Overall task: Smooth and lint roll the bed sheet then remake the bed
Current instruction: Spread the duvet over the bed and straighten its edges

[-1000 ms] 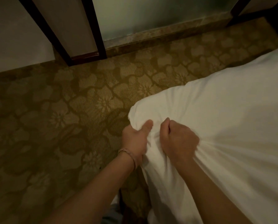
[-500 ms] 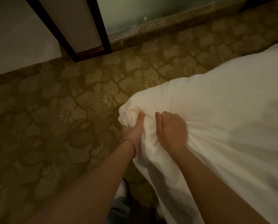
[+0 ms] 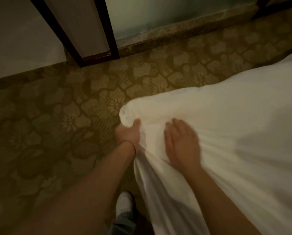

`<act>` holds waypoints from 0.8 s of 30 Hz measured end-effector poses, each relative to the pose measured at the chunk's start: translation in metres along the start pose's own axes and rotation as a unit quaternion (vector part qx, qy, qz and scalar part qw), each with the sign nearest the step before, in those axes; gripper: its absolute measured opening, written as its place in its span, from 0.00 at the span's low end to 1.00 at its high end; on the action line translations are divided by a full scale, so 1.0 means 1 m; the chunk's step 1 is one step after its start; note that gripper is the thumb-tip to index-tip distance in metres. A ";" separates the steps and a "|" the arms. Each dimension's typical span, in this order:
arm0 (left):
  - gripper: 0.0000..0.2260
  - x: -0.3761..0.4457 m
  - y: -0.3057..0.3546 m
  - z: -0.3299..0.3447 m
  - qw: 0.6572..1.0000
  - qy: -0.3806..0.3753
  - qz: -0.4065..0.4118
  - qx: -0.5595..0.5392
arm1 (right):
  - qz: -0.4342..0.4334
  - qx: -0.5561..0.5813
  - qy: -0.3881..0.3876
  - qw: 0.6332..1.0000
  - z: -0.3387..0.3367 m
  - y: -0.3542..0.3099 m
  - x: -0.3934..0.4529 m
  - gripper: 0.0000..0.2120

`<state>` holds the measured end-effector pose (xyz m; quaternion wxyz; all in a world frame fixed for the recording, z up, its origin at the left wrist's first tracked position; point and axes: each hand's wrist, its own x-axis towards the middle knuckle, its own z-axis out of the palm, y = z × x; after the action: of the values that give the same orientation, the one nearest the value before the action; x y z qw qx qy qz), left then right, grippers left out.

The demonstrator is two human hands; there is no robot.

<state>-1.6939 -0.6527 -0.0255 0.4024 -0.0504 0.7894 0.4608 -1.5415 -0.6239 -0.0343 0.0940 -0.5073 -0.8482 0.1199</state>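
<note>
**Inspector:** Report the fingers.

**Operator:** I see the left hand (image 3: 129, 133) at the corner of the white bed sheet (image 3: 226, 133), thumb on top and fingers curled beneath, gripping a bunched fold. The right hand (image 3: 181, 145) lies flat on the sheet just at 3 o'clock of the left, fingers straight and close together, pressing the cloth; it is blurred.

**Inspector:** Edges and room?

**Operator:** The sheet fills the frame from centre toward 3 and 5 o'clock; its corner edge overhangs the patterned carpet (image 3: 57, 124). Open carpet runs toward 9 and 12 o'clock, up to a dark door frame (image 3: 111, 31). A white shoe (image 3: 124, 202) stands at 6 o'clock, beside the hanging sheet.
</note>
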 end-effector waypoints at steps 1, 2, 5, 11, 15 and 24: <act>0.27 0.005 -0.015 0.000 0.998 0.007 -0.048 0.037 | -0.011 -0.043 -0.057 0.997 0.015 0.003 -0.007 0.24; 0.33 0.009 -0.025 0.001 0.993 0.020 -0.086 0.076 | -0.013 -0.066 -0.093 0.993 0.025 0.007 -0.012 0.26; 0.41 0.022 -0.019 0.005 0.970 0.075 -0.026 0.228 | 0.017 -0.027 -0.091 0.995 0.020 0.016 -0.009 0.27; 0.31 0.024 0.003 0.041 0.804 -0.221 0.312 0.455 | 0.041 -0.072 -0.078 0.994 0.009 0.028 0.001 0.25; 0.32 0.014 -0.003 0.063 0.714 -0.216 0.322 0.583 | 0.100 -0.107 -0.059 0.987 -0.004 0.055 0.009 0.26; 0.35 0.005 0.043 0.181 0.694 -0.251 0.306 0.601 | 0.293 -0.067 -0.043 0.953 -0.042 0.169 0.050 0.34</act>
<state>-1.6102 -0.4879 -0.0449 0.3671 0.5640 0.7394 -0.0191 -1.4115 -0.4980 -0.0426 -0.0164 -0.7332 -0.6714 0.1067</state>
